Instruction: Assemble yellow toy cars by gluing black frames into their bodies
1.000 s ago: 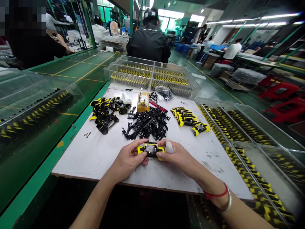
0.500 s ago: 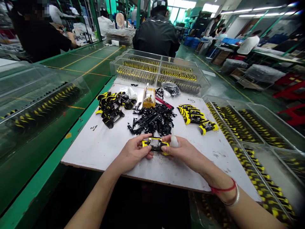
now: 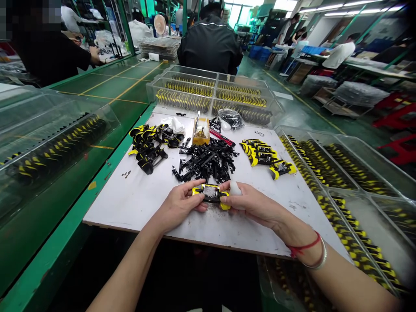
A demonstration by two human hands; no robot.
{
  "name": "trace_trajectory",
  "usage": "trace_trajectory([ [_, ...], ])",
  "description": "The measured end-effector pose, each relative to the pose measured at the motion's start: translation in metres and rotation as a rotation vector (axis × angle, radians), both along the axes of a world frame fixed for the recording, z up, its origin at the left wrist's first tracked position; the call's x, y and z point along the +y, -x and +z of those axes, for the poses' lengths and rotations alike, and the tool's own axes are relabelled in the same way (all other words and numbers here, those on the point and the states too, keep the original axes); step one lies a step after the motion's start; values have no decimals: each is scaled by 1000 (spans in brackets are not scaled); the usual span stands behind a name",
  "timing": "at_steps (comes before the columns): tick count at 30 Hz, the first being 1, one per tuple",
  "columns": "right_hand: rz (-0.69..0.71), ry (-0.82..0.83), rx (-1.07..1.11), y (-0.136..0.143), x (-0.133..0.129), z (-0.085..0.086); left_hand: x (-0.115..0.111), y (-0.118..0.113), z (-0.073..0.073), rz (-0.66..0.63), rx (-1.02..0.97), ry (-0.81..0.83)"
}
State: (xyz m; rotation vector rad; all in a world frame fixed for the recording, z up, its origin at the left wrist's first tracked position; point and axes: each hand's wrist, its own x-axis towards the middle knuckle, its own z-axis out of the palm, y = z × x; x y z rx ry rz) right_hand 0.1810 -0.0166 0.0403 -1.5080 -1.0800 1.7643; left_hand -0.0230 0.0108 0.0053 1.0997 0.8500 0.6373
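Right wrist wears red cord and silver bangle.

Bare left hand and bare right hand gripping yellow-and-black plastic frame between them, just nearer than heap of small black plastic strips; clear plastic tray of yellow-and-black parts beyond.

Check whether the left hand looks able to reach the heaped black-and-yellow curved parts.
Likely yes: only flat white board seems to lie between the left hand and the heap, though that hand grips a black-and-yellow frame and may need freeing first.
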Motion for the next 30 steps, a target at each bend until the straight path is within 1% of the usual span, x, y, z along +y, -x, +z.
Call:
trace_trajectory([
  [4, -19, 8, -18, 3, 1, 2, 0, 2, -1, -14, -4, -14],
  [7, -8, -12, -59, 5, 2, 1, 0, 1, -3, -10, -8, -5],
  [11, -5, -68, -112, 5, 1, -2, 1, -2, -4, 35, -4, 6],
  [15, -14, -103, -103, 5, 0, -6, 1, -5, -4, 63, 17, 8],
  [19, -40, -84, -125, 6, 0, -7, 0, -6, -4, 43, 39, -28],
  [23, -69, -118, -142, 10, -1, -5, -1, -6, -5, 55, 31, -82],
  [26, -109, -121, -126, 13, -3, -2, -4, -1, -3, 70, 2, -89],
  [28, -133, -115, -114, 14, -5, 1, -7, 3, 2, 93, 57, -121],
  [29, -143, -112, -111, 14, -5, 3, -9, 6, 5, 121, 129, -178],
  [30, -158, -111, -108, 14, -6, 4, -12, 8, 8, 171, 227, -273],
])
